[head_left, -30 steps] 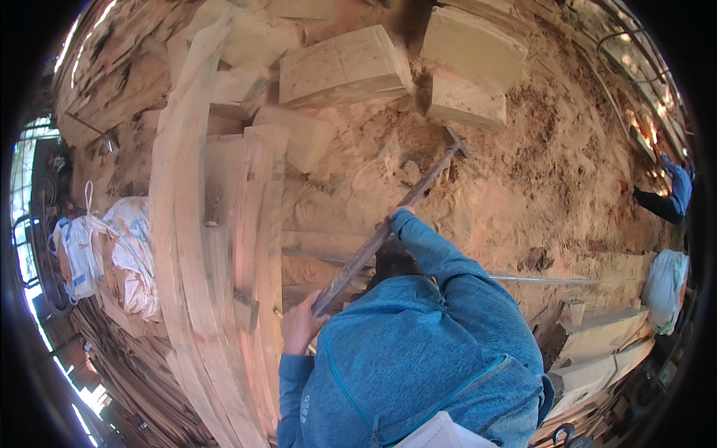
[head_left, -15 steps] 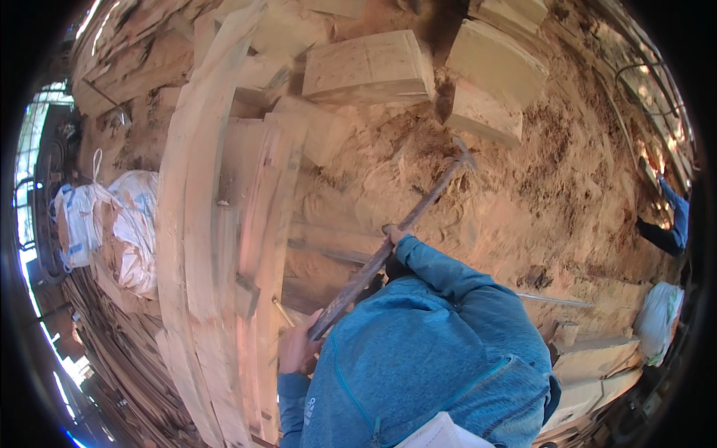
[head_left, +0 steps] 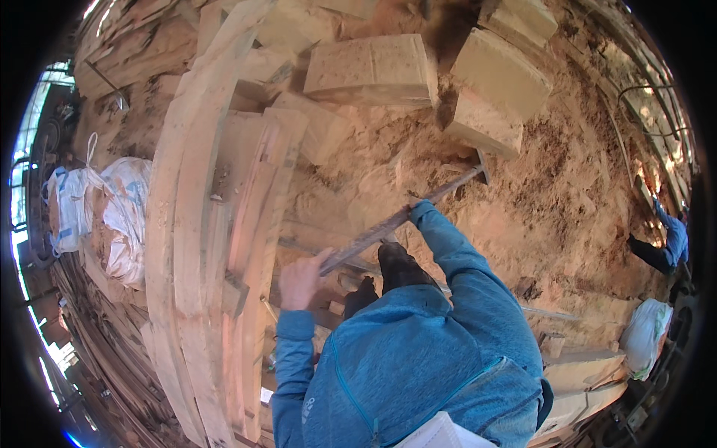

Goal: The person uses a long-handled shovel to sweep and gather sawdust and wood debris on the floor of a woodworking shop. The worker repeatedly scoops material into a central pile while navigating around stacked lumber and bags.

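Hands [head_left: 300,284] clenched around long-handled tool [head_left: 366,241], slanting between them, head [head_left: 484,169] lying ahead.

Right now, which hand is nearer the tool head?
Right. The right hand grips the handle partway along, below and left of the tool head in the picture; the left hand holds the handle's opposite end, farther away.
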A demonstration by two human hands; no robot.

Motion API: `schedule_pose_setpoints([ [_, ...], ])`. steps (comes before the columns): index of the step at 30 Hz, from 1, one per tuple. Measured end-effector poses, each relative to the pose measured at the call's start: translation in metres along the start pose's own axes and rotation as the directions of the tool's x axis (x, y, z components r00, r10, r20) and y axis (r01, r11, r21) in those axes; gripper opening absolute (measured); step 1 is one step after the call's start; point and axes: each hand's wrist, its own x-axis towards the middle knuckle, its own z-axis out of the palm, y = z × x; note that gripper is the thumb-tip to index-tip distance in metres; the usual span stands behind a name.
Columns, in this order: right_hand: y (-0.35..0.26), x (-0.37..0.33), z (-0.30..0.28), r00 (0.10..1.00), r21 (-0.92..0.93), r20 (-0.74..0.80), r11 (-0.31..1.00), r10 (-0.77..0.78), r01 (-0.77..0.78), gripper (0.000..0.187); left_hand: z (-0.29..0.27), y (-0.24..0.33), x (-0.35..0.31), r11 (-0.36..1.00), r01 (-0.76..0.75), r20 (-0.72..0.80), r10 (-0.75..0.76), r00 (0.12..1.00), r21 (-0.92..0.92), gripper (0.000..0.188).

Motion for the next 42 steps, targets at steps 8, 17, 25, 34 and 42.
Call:
schedule_pose_setpoints([
  [8, 0.059, -0.029, 0.039, 0.986, 0.003, 0.143, 0.996, 0.084, -0.085, 0.018, -0.027, -0.006, -0.054, 0.982, 0.190, 0.106, -0.187, 0.977, -0.017, 0.061],
  [17, 0.084, -0.102, 0.059, 0.981, 0.077, 0.190, 0.995, 0.042, -0.057, 0.020, -0.052, 0.018, -0.104, 0.960, 0.279, 0.104, -0.276, 0.956, -0.018, 0.060],
  [25, 0.073, -0.115, -0.023, 1.000, -0.027, 0.025, 1.000, 0.002, -0.001, 0.027, -0.029, -0.002, -0.074, 0.991, 0.078, 0.100, -0.068, 0.993, -0.108, 0.056],
  [34, 0.046, -0.026, -0.068, 0.990, -0.035, 0.085, 0.993, 0.114, -0.111, 0.021, 0.001, 0.014, -0.014, 0.995, -0.104, 0.124, 0.103, 0.987, 0.005, 0.063],
  [42, 0.097, -0.102, 0.039, 0.980, 0.307, 0.141, 0.935, 0.141, -0.179, 0.020, -0.068, -0.025, -0.081, 0.997, 0.020, 0.130, -0.029, 0.991, 0.070, 0.067],
])
